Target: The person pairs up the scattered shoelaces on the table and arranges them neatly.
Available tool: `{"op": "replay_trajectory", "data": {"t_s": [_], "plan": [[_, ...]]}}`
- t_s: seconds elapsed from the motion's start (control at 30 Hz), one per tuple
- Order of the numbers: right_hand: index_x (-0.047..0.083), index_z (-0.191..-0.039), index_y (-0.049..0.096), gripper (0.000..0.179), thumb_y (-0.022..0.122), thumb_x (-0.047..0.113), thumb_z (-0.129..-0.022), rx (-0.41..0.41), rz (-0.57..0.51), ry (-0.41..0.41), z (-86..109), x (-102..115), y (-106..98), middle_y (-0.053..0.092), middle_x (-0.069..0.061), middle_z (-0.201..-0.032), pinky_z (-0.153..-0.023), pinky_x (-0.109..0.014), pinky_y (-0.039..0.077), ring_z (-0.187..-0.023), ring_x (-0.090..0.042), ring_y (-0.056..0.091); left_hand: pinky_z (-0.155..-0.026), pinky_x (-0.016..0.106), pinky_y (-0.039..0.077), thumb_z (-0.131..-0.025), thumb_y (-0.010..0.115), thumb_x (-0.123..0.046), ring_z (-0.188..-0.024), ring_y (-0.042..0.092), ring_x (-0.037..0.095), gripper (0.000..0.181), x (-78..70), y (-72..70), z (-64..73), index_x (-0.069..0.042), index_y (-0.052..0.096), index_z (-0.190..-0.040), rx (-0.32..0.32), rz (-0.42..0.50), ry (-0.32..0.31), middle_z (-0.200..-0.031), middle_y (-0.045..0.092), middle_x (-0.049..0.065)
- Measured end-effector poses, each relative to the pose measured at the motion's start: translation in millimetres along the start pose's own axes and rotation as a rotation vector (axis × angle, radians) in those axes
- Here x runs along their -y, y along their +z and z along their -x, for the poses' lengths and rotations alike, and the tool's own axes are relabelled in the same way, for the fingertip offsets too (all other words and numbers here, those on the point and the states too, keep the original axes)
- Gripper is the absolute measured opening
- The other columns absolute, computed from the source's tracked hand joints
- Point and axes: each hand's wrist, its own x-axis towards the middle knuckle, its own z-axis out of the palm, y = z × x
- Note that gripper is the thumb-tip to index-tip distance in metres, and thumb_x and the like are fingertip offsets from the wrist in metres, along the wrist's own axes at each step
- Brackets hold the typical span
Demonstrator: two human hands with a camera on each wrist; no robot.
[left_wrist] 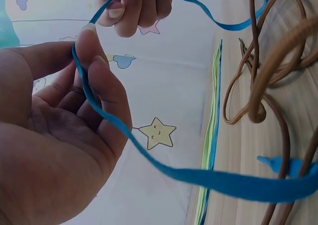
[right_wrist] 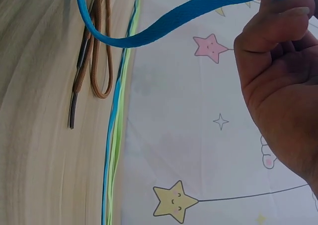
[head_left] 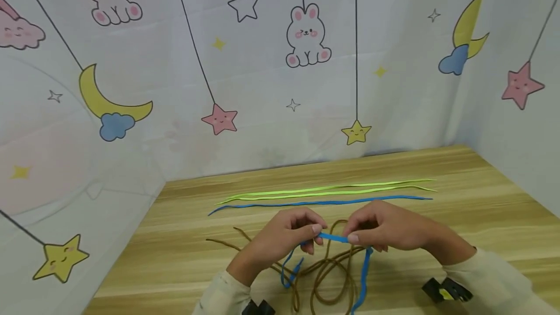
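A flat blue shoelace (head_left: pixel 333 237) is stretched between the two hands, above the table. The left hand (head_left: pixel 290 232) pinches it between thumb and fingers; in the left wrist view the blue lace (left_wrist: pixel 223 184) runs down from that pinch across the palm side. The right hand (head_left: pixel 385 227) pinches the same lace a short way to the right, and the lace (right_wrist: pixel 164 29) hangs from it in the right wrist view. Under the hands lies a loosely looped brown round shoelace (head_left: pixel 321 276), partly hidden by them. A dark tip (right_wrist: pixel 72 111) ends one brown strand.
Beyond the hands, light green laces (head_left: pixel 306 192) and another blue lace (head_left: pixel 323 202) lie side by side, nearly straight, on the wood-grain table (head_left: pixel 175 218). A white printed curtain (head_left: pixel 262 145) stands behind the table and at both sides.
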Motion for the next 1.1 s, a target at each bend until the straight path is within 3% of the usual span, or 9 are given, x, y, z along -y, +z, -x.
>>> {"op": "replay_trajectory", "data": {"t_s": [0.17, 0.3, 0.4, 0.53, 0.67, 0.9, 1.1], "plan": [[0.013, -0.107, 0.074, 0.023, 0.053, 0.006, -0.104, 0.001, 0.005, 0.004, 2.0, 0, -3, 0.055, 0.008, -0.075, -0.042, -0.027, 0.044, -0.052, -0.004, 0.045, -0.078, 0.047, 0.057, -0.105, 0.057, -0.024, -0.075, 0.061, 0.018, 0.026, -0.5, -3.2, 0.5, -0.003, 0.065, -0.116, -0.015, 0.006, 0.012, -0.092, 0.065, 0.009], [0.014, -0.102, 0.074, 0.022, 0.053, 0.007, -0.104, -0.004, 0.013, 0.019, 2.6, 0, -4, 0.053, 0.007, -0.072, -0.042, -0.027, 0.043, -0.051, -0.003, 0.045, -0.076, 0.039, 0.057, -0.104, 0.058, -0.025, -0.076, 0.061, 0.018, 0.026, -0.2, -6.5, 0.7, -0.002, 0.065, -0.115, -0.025, 0.017, 0.017, -0.090, 0.063, 0.009], [0.013, -0.097, 0.072, 0.022, 0.052, 0.006, -0.104, -0.014, 0.003, 0.006, 4.1, 0, -5, 0.051, -0.001, -0.068, -0.040, -0.029, 0.042, -0.048, -0.008, 0.042, -0.075, 0.036, 0.057, -0.104, 0.059, -0.026, -0.076, 0.060, 0.018, 0.029, -0.1, -9.4, 1.5, -0.001, 0.065, -0.115, -0.020, 0.019, 0.015, -0.087, 0.061, 0.009], [0.010, -0.097, 0.069, 0.022, 0.049, 0.003, -0.105, -0.048, -0.017, -0.016, 7.4, -1, -9, 0.048, -0.014, -0.069, -0.041, -0.031, 0.041, -0.045, -0.018, 0.039, -0.077, 0.043, 0.057, -0.104, 0.058, -0.025, -0.074, 0.059, 0.018, 0.030, 0.5, -14.2, 3.4, 0.000, 0.067, -0.115, -0.012, -0.002, 0.014, -0.082, 0.060, 0.008], [0.010, -0.096, 0.067, 0.023, 0.048, 0.002, -0.105, -0.090, -0.032, -0.021, 10.3, -1, -12, 0.050, -0.018, -0.071, -0.041, -0.031, 0.040, -0.045, -0.024, 0.038, -0.079, 0.044, 0.056, -0.104, 0.059, -0.025, -0.073, 0.058, 0.019, 0.030, 1.5, -19.2, 5.7, 0.002, 0.067, -0.114, -0.013, -0.015, 0.004, -0.079, 0.057, 0.006], [0.005, -0.090, 0.064, 0.024, 0.045, -0.001, -0.105, -0.110, -0.035, -0.062, 11.7, 3, -16, 0.052, -0.015, -0.070, -0.042, -0.033, 0.041, -0.046, -0.029, 0.039, -0.077, 0.039, 0.055, -0.104, 0.057, -0.026, -0.072, 0.058, 0.019, 0.031, -1.1, -23.3, 8.5, 0.005, 0.065, -0.104, 0.013, -0.031, 0.025, -0.074, 0.052, 0.005], [0.005, -0.091, 0.063, 0.024, 0.045, 0.003, -0.106, -0.147, -0.037, -0.005, 15.3, 6, -19, 0.054, -0.011, -0.071, -0.047, -0.035, 0.043, -0.047, -0.023, 0.042, -0.078, 0.042, 0.055, -0.104, 0.057, -0.027, -0.073, 0.060, 0.020, 0.030, -5.6, -25.0, 12.2, 0.000, 0.064, -0.096, 0.047, -0.048, 0.041, -0.072, 0.052, 0.005]]}}
